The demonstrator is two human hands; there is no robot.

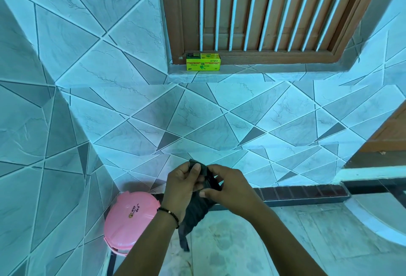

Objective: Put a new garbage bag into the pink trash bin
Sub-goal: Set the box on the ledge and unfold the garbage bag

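A black garbage bag [196, 208], still folded into a narrow strip, hangs between both hands in front of the tiled wall. My left hand [181, 184] pinches its top edge with thumb and fingers. My right hand [228, 187] grips the same top part from the right side. The bag's lower end dangles below my left wrist. The pink trash bin [129, 220] stands on the floor in the corner at lower left, its round lid closed, a little left of and below my hands.
A yellow box of garbage bags [203, 62] sits on the window ledge above, under a brown barred window [263, 11]. Tiled walls meet in the corner at left. A dark tiled step [307, 194] and a brown door edge [391, 135] lie to the right.
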